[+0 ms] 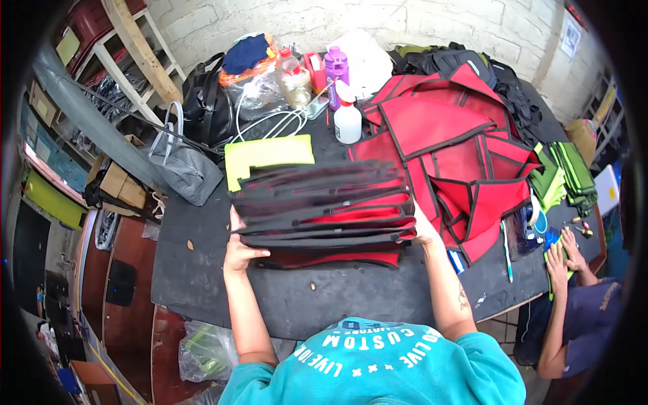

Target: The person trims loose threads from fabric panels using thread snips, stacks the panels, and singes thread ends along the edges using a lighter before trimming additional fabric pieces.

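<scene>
Between my two hands is a thick stack of red pieces with black edging (331, 216), held over the dark table (192, 263). My left hand (241, 251) grips the stack's left end, its thumb along the lower edge. At the right end, my right hand (423, 226) presses against the side, its fingers partly hidden by the stack. The upper layers of the stack are blurred. Just behind it lies a bright yellow-green piece (270, 156). A loose heap of red, black-edged pieces (466, 155) lies to the right of the stack.
A white spray bottle (347, 123), a purple bottle (336, 74) and white cables stand or lie behind. A grey bag (185, 172) is at the left edge. Green folded pieces (570, 172) lie at the right, near a co-worker's hands (563, 260) and a teal pen (507, 260).
</scene>
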Demonstrator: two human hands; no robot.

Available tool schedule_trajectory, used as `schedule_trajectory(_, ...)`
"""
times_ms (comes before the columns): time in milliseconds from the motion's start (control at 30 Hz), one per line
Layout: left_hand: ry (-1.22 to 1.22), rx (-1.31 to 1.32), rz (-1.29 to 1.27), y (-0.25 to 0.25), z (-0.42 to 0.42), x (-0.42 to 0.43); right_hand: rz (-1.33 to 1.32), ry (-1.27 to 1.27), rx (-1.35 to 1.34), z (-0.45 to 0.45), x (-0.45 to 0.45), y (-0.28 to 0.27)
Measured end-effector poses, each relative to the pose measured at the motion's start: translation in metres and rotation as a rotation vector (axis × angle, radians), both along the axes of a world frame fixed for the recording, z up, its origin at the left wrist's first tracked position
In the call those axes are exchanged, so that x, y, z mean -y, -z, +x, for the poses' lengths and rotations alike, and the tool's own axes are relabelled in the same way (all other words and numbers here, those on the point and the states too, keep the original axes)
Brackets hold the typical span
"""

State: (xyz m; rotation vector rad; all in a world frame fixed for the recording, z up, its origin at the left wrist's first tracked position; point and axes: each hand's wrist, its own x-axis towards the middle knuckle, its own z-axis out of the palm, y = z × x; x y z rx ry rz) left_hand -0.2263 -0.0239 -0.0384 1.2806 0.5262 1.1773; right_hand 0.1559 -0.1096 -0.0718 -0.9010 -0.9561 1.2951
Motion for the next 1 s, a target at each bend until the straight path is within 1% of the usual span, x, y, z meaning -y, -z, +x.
schedule_trajectory(33, 0.004, 0.024, -0.071, 0.013, -0.01, -0.001, -0.034, 0.012, -0.067, 0.001, 0.002, 0.004)
schedule_trajectory(67, 0.01, 0.048, -0.141, 0.016, -0.014, -0.002, -0.033, 0.022, -0.069, 0.001, 0.002, 0.004)
schedule_trajectory(100, 0.014, 0.072, -0.214, 0.02, -0.015, -0.004, -0.106, 0.056, -0.229, -0.002, 0.001, 0.005)
schedule_trajectory(133, 0.022, 0.072, -0.217, 0.025, -0.013, -0.006, -0.178, 0.089, -0.388, -0.006, -0.001, 0.006)
schedule_trajectory(167, -0.19, -0.072, -0.109, 0.009, -0.001, -0.005, -0.252, 0.126, -0.55, -0.012, 0.0, 0.007)
schedule_trajectory(200, -0.393, -0.217, 0.002, -0.008, 0.011, -0.005, -0.132, 0.085, -0.197, -0.023, 0.003, 0.003)
schedule_trajectory(233, -0.422, -0.296, 0.049, -0.032, 0.011, -0.011, -0.023, 0.046, 0.158, -0.038, 0.009, -0.005)
schedule_trajectory(267, -0.441, -0.38, 0.092, -0.054, 0.001, -0.02, 0.026, 0.062, 0.154, -0.057, 0.019, -0.011)
schedule_trajectory(333, -0.283, -0.373, -0.056, -0.071, -0.038, -0.045, 0.151, 0.081, 0.153, -0.097, 0.052, -0.026)
schedule_trajectory(367, -0.145, -0.436, -0.058, -0.085, -0.043, -0.059, 0.25, 0.076, 0.167, -0.105, 0.063, -0.032)
schedule_trajectory(400, -0.012, -0.492, -0.056, -0.092, -0.043, -0.073, 0.233, 0.103, 0.175, -0.098, 0.07, -0.031)
schedule_trajectory(433, 0.015, -0.491, -0.061, -0.079, -0.046, -0.091, 0.048, -0.321, 0.413, -0.091, 0.073, -0.03)
schedule_trajectory(467, 0.181, -0.721, -0.01, -0.055, -0.05, -0.113, -0.144, -0.752, 0.628, -0.085, 0.075, -0.03)
schedule_trajectory(500, 0.346, -0.95, 0.047, -0.029, -0.051, -0.133, -0.153, -0.738, 0.62, -0.077, 0.077, -0.019)
schedule_trajectory(533, 0.508, -1.179, 0.108, -0.012, -0.049, -0.144, -0.21, -0.601, 0.593, -0.066, 0.08, 0.0)
schedule_trajectory(567, 0.563, -1.385, 0.078, -0.007, -0.023, -0.139, -0.265, -0.468, 0.565, -0.057, 0.083, 0.006)
schedule_trajectory(600, 0.613, -1.591, 0.043, 0.002, 0.006, -0.134, -0.178, -0.183, 0.941, -0.05, 0.089, 0.01)
schedule_trajectory(633, 0.75, -1.39, 0.011, 0.011, 0.023, -0.135, -0.078, 0.119, 1.301, -0.043, 0.093, 0.009)
schedule_trajectory(667, 0.869, -1.182, -0.021, 0.016, 0.036, -0.135, -0.004, 0.177, 1.32, -0.034, 0.094, 0.012)
schedule_trajectory(700, 0.794, -1.276, 0.005, 0.002, 0.053, -0.124, 0.075, 0.231, 1.336, -0.025, 0.095, 0.015)
schedule_trajectory(733, 0.71, -1.371, 0.027, -0.012, 0.066, -0.111, 0.05, 0.289, 1.306, -0.018, 0.099, 0.01)
schedule_trajectory(767, 0.69, -1.383, 0.008, -0.012, 0.071, -0.108, 0.027, 0.342, 1.27, -0.012, 0.104, 0.005)
schedule_trajectory(833, 0.615, -1.251, 0.113, -0.004, 0.067, -0.103, -0.132, 0.685, 1.459, 0.008, 0.117, 0.014)
schedule_trajectory(867, 0.596, -1.271, 0.095, 0.004, 0.059, -0.1, -0.26, 0.776, 1.553, 0.016, 0.122, 0.016)
schedule_trajectory(900, 0.495, -1.176, 0.124, 0.015, 0.052, -0.099, -0.397, 0.87, 1.645, 0.024, 0.127, 0.019)
schedule_trajectory(967, 0.306, -0.979, 0.196, 0.03, 0.042, -0.095, -0.364, 0.833, 1.557, 0.042, 0.142, 0.034)
schedule_trajectory(1000, 0.3, -0.99, 0.19, 0.029, 0.042, -0.091, -0.362, 0.824, 1.548, 0.044, 0.147, 0.035)
